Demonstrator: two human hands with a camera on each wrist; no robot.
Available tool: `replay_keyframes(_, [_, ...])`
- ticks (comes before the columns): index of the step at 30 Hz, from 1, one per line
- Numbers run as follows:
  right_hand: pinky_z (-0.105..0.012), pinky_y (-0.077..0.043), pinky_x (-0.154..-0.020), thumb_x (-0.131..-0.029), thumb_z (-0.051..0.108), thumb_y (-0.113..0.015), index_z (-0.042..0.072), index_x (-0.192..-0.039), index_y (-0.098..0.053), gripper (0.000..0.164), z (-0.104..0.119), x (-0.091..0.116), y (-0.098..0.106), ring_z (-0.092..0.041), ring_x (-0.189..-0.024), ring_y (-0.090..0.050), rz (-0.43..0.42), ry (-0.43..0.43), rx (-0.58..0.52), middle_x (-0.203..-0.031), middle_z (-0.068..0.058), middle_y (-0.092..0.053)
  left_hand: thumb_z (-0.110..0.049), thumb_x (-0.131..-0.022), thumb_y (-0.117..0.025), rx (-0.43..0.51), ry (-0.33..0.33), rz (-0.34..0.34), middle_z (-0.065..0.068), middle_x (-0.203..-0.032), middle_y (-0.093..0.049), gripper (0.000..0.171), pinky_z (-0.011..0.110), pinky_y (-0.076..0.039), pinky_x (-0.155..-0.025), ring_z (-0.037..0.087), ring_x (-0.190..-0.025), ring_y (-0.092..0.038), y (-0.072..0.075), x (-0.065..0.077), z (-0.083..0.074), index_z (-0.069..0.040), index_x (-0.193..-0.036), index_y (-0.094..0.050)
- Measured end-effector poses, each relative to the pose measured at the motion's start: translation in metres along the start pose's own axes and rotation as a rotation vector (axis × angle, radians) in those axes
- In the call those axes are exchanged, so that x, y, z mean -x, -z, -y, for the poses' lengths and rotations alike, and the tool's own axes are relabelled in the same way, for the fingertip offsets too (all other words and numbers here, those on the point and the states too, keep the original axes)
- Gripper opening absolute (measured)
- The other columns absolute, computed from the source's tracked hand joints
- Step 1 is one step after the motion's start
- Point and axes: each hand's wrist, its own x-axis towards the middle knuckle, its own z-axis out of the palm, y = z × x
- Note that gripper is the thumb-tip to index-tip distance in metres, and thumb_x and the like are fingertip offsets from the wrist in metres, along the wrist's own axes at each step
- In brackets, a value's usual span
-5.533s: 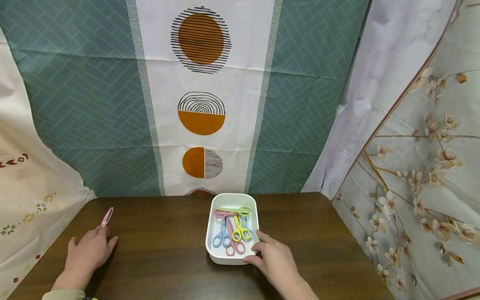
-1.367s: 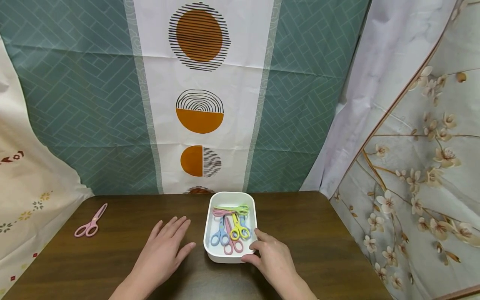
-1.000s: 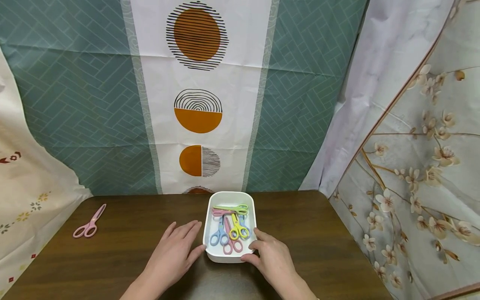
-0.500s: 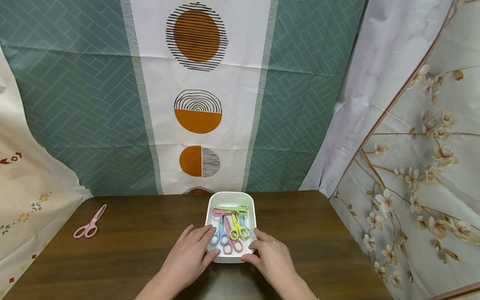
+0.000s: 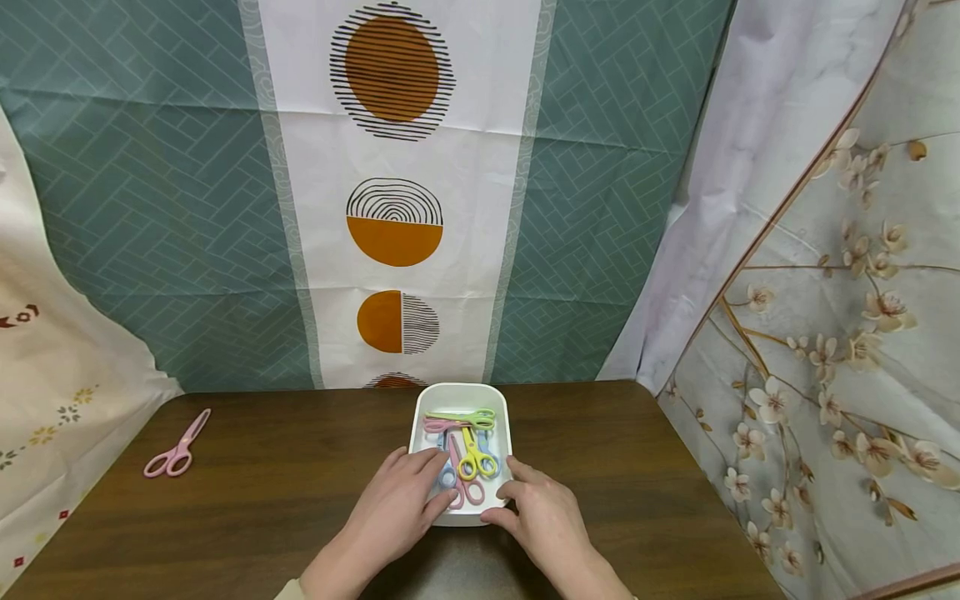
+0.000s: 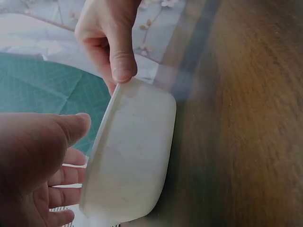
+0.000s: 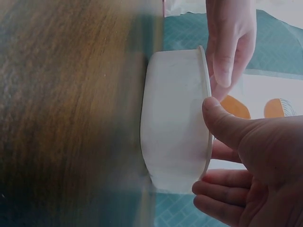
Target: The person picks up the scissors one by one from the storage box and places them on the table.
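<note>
My left hand hovers over the left part of a white plastic box, its fingers loosely bent above the blue scissors, which they partly cover. In the left wrist view, nothing lies between its thumb and fingers. At the box's near right corner my right hand grips the rim, with its thumb on the near edge. Inside lie yellow scissors, green scissors, several pink and blue ones, some overlapping.
Pink scissors lie alone on the dark wooden table at the left. Behind the table hangs a green and white patterned cloth. Floral cloth borders the right side, and a cream cloth the left.
My left hand has let go of the pink scissors at the left of the table and moved right, over the box. My right hand stays at the box's corner.
</note>
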Motion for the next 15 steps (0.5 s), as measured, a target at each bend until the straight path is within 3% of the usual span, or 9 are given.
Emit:
replay_keyframes(6, [-0.046,-0.065,-0.086,-0.083,0.046,-0.094,0.018,-0.09,-0.086,0.03,0.0,-0.001,0.001,-0.031,-0.118,-0.077,0.023,-0.006,-0.005,-0.138,-0.019,-0.074,-0.03,-0.101,-0.083,0.024,0.019,0.021,0.014,-0.13,-0.075,0.046,0.056,-0.048,-0.115,0.032,-0.121,-0.072,-0.004,-0.008,0.002,0.002,-0.133,-0.073])
replay_keyframes(15, [-0.046,-0.064,-0.086,-0.085,0.049,-0.092,0.019,-0.093,-0.086,0.031,0.0,-0.001,0.002,-0.032,-0.119,-0.076,0.042,-0.008,-0.016,-0.139,-0.019,-0.073,-0.028,-0.099,-0.084,-0.011,0.066,0.037,0.015,-0.121,-0.078,0.042,0.057,-0.047,-0.116,0.033,-0.117,-0.074,-0.012,-0.016,0.003,0.002,-0.127,-0.075])
